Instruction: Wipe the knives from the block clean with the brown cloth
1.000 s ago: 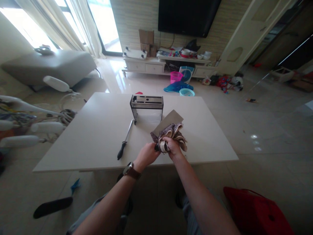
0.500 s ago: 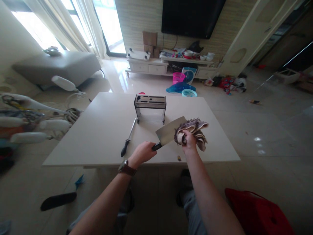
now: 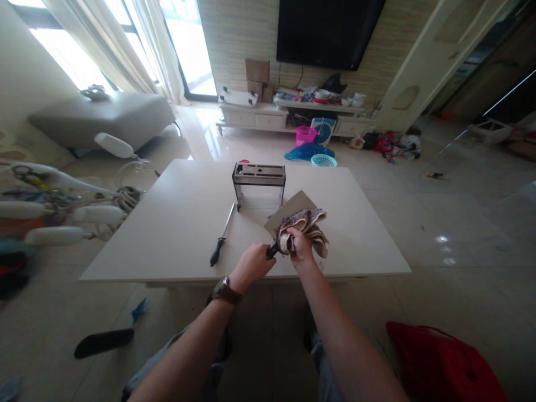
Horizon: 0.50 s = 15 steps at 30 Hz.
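My left hand [image 3: 253, 262] is closed round the black handle of a cleaver [image 3: 298, 202], held above the front of the white table [image 3: 176, 223]. Its broad blade points up and away to the right. In my right hand [image 3: 301, 248] is a bunched brown and cream cloth [image 3: 307, 222], which covers the lower part of the blade near the handle. A sharpening steel [image 3: 221, 237] with a black handle lies on the table to the left. Beyond the cleaver stands a knife block [image 3: 259, 176] with slots in its metal top and clear sides.
White long-shaped objects and cables [image 3: 104, 215] crowd the table's left side. A red bag [image 3: 444, 357] lies on the floor at lower right, and a black flat object [image 3: 104, 341] at lower left. Baskets [image 3: 324, 161] stand beyond the far edge, before a TV cabinet [image 3: 268, 120].
The cloth in my right hand has moved left along the blade, from its far end toward the handle. My left hand keeps its grip on the cleaver, nearly in place.
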{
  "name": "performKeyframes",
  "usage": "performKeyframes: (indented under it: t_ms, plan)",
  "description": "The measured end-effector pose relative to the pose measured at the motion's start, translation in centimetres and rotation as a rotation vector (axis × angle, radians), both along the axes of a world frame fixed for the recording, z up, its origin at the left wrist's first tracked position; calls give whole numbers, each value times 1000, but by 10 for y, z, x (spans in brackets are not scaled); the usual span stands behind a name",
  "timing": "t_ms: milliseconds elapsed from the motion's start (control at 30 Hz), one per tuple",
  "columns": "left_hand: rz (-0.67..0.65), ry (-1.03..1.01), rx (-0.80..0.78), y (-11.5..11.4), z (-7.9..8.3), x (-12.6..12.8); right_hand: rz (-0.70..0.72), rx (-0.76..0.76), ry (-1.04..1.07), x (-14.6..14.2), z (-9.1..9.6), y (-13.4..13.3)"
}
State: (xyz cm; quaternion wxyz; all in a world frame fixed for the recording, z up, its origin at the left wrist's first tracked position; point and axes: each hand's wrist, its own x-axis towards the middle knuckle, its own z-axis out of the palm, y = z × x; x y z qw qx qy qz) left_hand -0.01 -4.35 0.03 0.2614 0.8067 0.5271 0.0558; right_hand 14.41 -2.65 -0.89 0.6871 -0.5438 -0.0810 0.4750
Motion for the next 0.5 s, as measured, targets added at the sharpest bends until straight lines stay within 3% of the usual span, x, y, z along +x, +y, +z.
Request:
performKeyframes:
  t_ms: [167, 500]
  plan:
    - [14, -66, -12, 6, -5, -4, 54, -44, -4, -16, -1, 0]
    - [44, -37, -28, 17, -5, 4, 75, -26, -62, -8, -9, 13]
